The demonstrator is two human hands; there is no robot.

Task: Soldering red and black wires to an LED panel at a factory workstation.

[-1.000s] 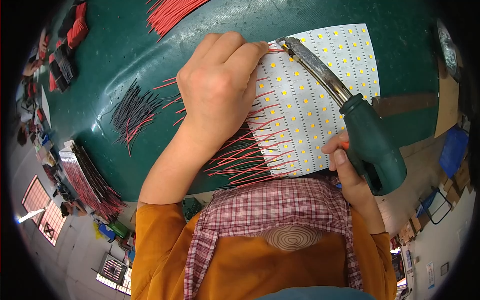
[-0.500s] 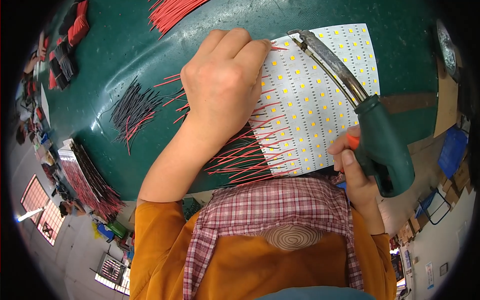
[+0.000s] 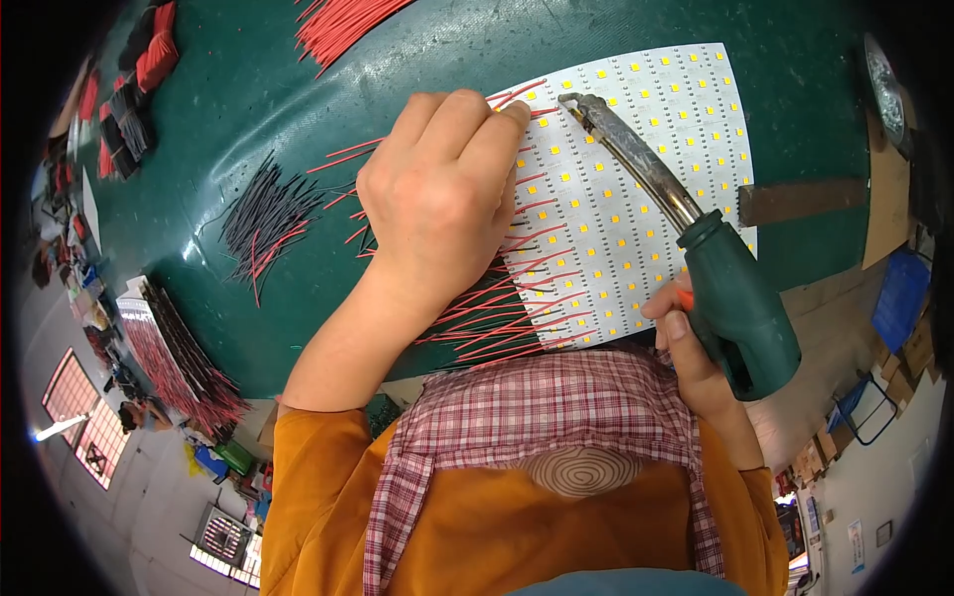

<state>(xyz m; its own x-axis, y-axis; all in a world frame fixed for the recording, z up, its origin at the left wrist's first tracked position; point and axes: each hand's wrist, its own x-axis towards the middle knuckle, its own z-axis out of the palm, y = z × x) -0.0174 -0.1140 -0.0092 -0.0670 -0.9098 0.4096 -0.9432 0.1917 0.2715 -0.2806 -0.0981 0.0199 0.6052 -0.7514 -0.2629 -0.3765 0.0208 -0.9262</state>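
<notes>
The white LED panel [image 3: 636, 189], dotted with small yellow chips, is lying flat on the green table [image 3: 248, 119] directly under and beyond your left hand [image 3: 442, 194], with its near edge running just in front of your checked collar. You are curling your left hand knuckles-up over the panel's left edge, fingers bent and pressing down on a thin red wire [image 3: 525, 91] whose end is poking out past your fingertips. Just to the right of those fingertips, the metal tip of the soldering gun [image 3: 696, 248] is touching down on the panel near its far left corner. You are gripping the gun's dark green handle in your right hand [image 3: 696, 358], fingers wrapped round it and thumb lying by the orange trigger, with the silver barrel slanting away from that hand toward your left one. Beneath your left wrist and palm, a row of red wires [image 3: 517, 308] already fixed along the panel's left edge is fanning out toward your body. To the left of your left hand, a loose pile of black and red wires [image 3: 263, 223] is lying on the table, and well beyond your knuckles a bundle of red wires [image 3: 343, 25] is resting at the far edge.
</notes>
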